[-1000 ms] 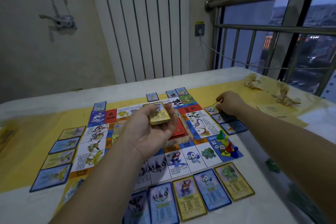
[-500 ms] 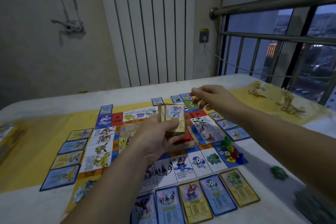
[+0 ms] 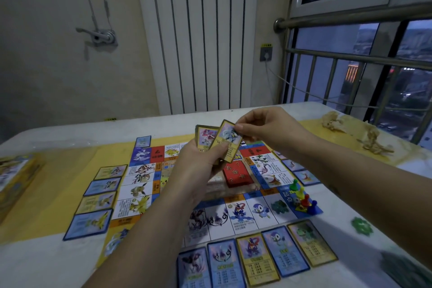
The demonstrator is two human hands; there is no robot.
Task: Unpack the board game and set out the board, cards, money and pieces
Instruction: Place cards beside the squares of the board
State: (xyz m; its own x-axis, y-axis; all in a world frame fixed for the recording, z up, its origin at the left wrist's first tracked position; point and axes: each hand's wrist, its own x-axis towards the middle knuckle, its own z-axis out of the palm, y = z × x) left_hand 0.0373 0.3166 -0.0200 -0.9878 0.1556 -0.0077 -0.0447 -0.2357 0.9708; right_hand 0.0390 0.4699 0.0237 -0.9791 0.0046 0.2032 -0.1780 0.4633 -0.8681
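Left grip (image 3: 198,168) is clutching the half-hidden deck (image 3: 205,136); right grip (image 3: 264,127), having left the worktop (image 3: 70,137), is pinching a card (image 3: 230,141).

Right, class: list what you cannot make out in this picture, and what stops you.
Head view throughout.
How many cards the stack holds: the left hand grips it, covering its edge.
Middle of the board: behind that hand and forearm.
The yellow box: cut off by the left edge.
The dark green heap, bottom right: blurred, cut by the corner.
Print on the card pinched by the right hand: too small.
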